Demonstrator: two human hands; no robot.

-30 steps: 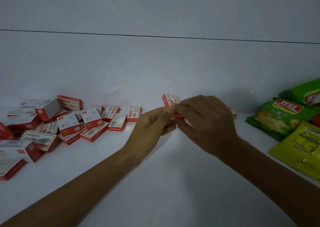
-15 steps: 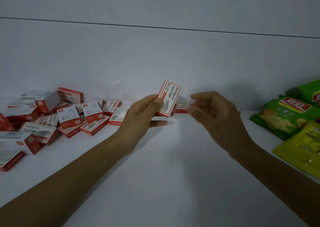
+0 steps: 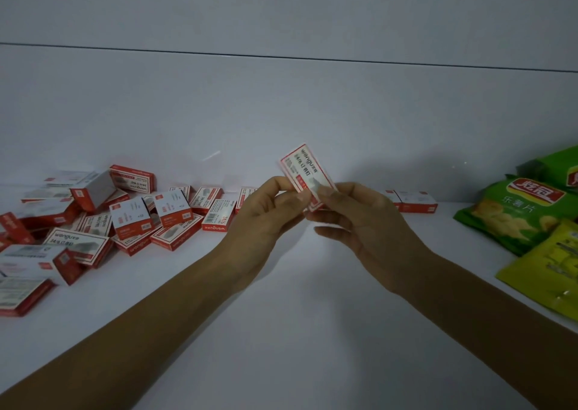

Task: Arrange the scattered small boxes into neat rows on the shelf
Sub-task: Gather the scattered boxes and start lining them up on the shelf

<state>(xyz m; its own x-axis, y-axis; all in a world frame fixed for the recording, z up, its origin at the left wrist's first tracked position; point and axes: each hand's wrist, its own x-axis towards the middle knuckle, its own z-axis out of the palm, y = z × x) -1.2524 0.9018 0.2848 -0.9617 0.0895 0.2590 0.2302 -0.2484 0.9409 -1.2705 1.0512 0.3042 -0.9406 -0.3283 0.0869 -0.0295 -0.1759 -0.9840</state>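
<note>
Right hand (image 3: 359, 222) has rejoined left hand (image 3: 266, 212), both pinching the box (image 3: 300, 166), likely orienting it; next, set it by the row (image 3: 416, 200) rightward.

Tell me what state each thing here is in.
Held staple box: off the shelf, tilted.
Left hand: pinching the box's left edge.
Right hand: pinching its lower right.
Scattered boxes: jumbled heap, unsorted.
Two boxes at the back wall: flat, side by side.
Green chip bag: lying flat.

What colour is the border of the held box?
The box has a red border; head view.
</note>
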